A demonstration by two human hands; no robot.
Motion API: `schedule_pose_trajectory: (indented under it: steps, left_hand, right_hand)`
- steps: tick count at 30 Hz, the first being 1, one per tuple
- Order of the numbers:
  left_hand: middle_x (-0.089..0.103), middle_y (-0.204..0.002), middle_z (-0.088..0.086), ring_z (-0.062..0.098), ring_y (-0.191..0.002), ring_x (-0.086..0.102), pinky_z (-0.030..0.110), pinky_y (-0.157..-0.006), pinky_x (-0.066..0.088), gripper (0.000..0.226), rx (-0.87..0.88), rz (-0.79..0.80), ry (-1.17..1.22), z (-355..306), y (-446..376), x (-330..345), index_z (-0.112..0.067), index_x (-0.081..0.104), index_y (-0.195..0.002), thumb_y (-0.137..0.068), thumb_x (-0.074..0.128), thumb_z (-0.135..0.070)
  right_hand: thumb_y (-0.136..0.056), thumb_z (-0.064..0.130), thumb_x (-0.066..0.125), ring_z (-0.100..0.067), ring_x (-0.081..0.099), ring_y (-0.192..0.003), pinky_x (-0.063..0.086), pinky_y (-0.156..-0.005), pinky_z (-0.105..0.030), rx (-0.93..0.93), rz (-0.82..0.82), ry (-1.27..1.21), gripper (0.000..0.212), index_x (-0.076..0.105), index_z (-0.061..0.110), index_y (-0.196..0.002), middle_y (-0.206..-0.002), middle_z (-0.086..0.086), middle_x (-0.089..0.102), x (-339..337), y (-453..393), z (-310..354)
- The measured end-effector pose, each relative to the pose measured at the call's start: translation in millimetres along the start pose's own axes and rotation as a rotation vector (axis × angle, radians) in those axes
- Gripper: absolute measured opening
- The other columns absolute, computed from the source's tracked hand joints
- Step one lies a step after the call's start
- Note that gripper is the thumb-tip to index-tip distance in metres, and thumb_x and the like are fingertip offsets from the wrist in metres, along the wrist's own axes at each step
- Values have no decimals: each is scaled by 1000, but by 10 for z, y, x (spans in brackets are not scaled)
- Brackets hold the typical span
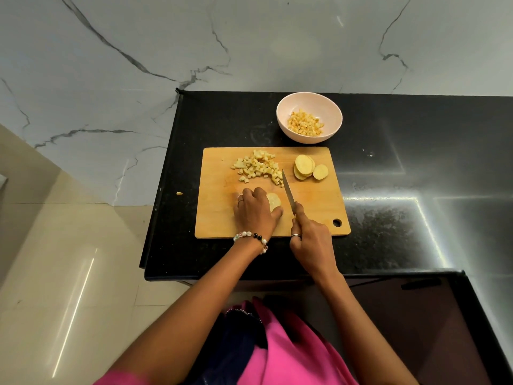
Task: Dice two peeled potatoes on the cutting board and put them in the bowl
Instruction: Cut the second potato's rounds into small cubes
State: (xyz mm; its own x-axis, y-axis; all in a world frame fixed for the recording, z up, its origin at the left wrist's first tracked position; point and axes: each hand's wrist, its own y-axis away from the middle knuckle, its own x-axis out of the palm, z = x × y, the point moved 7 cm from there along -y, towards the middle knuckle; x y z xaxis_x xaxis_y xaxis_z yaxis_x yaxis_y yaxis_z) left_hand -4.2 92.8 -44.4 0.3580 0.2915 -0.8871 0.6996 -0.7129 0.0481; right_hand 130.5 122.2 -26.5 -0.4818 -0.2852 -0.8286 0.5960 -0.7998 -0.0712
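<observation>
Stray piece: one small potato bit (179, 193) lies on the black table (388, 190), left of the board.
Cutting board: one wooden cutting board (216, 218), hanging hole at its near right corner.
Left hand: left hand (254, 211) presses down on one potato slice stack (273, 202); fingers (247, 193) curled over it.
Diced pile: one heap of potato cubes (259, 168) on the far half of the board.
Knife: one knife (288, 191), tip among the cubes.
Right hand: right hand (311, 237) grips the knife handle, fingers wrapped closed around it.
Round slices: roughly four potato slices (305, 166), overlapping, plus one beside them.
Bowl: one pink bowl (329, 109) beyond the board, holding diced potato (305, 125).
</observation>
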Motion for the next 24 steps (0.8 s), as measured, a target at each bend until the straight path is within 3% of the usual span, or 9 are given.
schedule_pose_trajectory:
  steps: [6,10,13,24]
  left_hand:
    - [49,-119,-3,20,-118,39,36,-94,32,47,100,124,8,170,-191,-144,-33,57,-126,-80,66,-33]
    - [48,-118,-4,19,-118,38,34,-95,31,49,106,136,47,202,-224,-170,-30,57,-128,-80,66,-29]
    - [47,-119,-2,19,-118,38,36,-95,31,53,111,125,43,193,-193,-142,-30,55,-130,-79,66,-37]
    - [51,-111,-4,17,-109,42,32,-89,29,47,98,33,220,282,-167,-98,-28,64,-120,-76,72,-40]
  right_hand:
    - [-92,9,51,-36,57,-64,38,-54,-39,-54,42,31,55,35,8,-145,-74,-18,64,33,-15,-8]
    - [-94,15,47,-36,56,-65,36,-52,-39,-96,76,127,56,31,12,-147,-77,-17,63,97,-13,45]
    - [-97,20,40,-34,57,-73,34,-55,-38,-80,126,176,57,21,17,-150,-86,-15,63,160,16,118]
    - [-96,20,35,-30,58,-82,31,-58,-32,24,180,296,63,8,15,-152,-97,-11,59,307,124,257]
